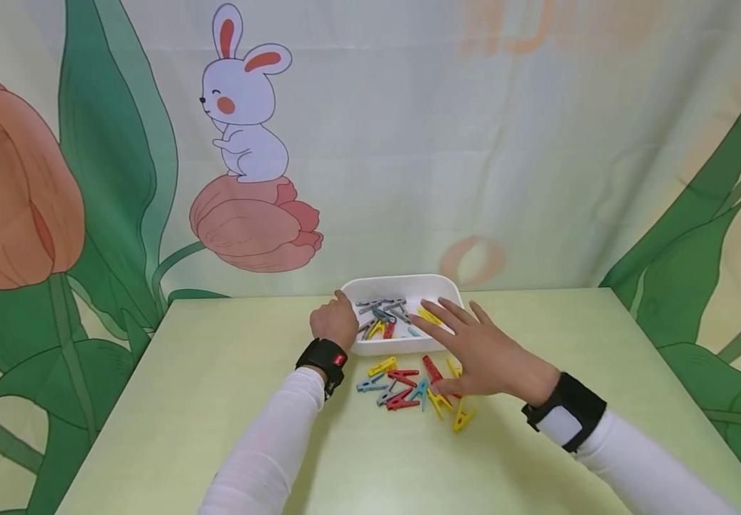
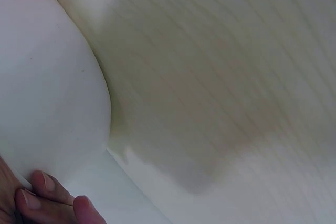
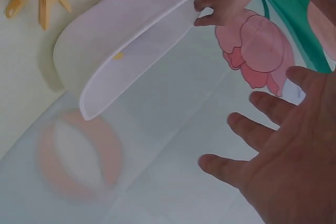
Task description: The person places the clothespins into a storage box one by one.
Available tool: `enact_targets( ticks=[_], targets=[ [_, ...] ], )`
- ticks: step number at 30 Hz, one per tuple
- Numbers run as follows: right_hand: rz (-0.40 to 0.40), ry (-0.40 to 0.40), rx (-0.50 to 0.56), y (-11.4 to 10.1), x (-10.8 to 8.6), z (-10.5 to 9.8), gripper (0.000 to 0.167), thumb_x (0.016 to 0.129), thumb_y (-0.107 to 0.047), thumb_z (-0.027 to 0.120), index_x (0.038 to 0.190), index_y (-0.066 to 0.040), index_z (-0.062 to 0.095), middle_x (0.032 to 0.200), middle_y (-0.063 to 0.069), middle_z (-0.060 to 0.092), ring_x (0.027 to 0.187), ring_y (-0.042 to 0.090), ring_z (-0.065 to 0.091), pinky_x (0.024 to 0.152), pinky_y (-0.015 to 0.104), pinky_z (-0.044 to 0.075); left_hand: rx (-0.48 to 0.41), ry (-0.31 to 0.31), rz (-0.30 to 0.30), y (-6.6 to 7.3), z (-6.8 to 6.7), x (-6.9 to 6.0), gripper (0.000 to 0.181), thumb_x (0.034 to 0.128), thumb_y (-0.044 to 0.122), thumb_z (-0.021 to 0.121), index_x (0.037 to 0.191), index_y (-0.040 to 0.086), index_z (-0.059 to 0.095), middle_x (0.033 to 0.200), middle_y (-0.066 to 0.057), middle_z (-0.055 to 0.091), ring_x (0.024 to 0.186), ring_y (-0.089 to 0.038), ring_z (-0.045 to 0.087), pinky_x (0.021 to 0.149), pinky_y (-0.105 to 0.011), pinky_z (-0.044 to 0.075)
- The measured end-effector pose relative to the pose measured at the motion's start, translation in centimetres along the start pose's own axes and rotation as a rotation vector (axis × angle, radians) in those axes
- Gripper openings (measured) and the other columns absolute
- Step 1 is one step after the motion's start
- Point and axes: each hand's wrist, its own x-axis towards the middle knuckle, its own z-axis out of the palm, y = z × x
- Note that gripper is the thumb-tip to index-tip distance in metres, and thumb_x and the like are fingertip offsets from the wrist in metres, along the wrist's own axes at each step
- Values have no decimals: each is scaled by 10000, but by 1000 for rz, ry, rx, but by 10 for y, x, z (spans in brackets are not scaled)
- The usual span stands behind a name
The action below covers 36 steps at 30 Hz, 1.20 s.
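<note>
A white plastic tub (image 1: 403, 347) stands at the back of the table with grey, yellow, red and blue clothespins inside. My left hand (image 1: 335, 322) grips its left rim; in the right wrist view the thumb and fingers pinch the wall (image 3: 131, 3). With fingers spread, my right hand (image 1: 483, 354) hovers over the tub's front right corner and holds nothing. Several loose clothespins lie before the tub, among them a yellow clothespin (image 1: 382, 367), a blue clothespin (image 1: 370, 383) and a red clothespin (image 1: 403, 400). The right hand partly hides some of them.
The pale green table (image 1: 216, 415) ends just behind the tub at a hanging cloth (image 1: 396, 157) printed with a rabbit and tulips. Both wrists wear black straps, the left strap (image 1: 322, 360) being close to the loose clothespins.
</note>
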Motion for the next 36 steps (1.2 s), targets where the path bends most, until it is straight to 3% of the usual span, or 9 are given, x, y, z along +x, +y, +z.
enact_targets(
  ticks=[5,15,21,28,36],
  targets=[
    [10,-48,88,-6,-27,5,1085,715,-601,784,1578,-309,196,1657,40,170,1526,346,133,1152,665,183,7,-1,8,-1,0,0,533,976,248,541,1445,8,455,922,-117,729,729,-251,691,642,-373,536],
    [11,-291,158,-23,-59,29,1127,654,-648,776,1564,-416,152,1662,-4,155,1526,334,132,1167,638,181,-10,-25,-14,-3,1,-3,532,976,243,543,1449,15,454,923,-126,734,751,-265,697,666,-387,548],
    [-38,-359,184,-31,-74,46,1095,664,-605,799,1546,-460,166,1650,-3,202,1503,347,203,1136,633,258,-6,-3,-5,-1,0,-2,539,970,250,559,1442,9,460,919,-120,733,753,-259,698,658,-379,544],
    [-70,-428,171,-36,-79,67,980,666,-584,798,1506,-432,317,1589,-29,341,1404,310,382,1053,608,391,-1,5,3,1,0,-2,533,974,254,556,1437,7,465,931,-118,731,759,-259,698,669,-376,544],
    [-98,-436,119,-39,-83,85,778,731,-467,822,1417,-388,464,1443,-18,501,1257,249,509,980,510,483,-1,-8,-2,1,-1,-2,539,974,256,553,1444,10,456,968,-121,732,782,-263,704,692,-382,549]
  ],
)
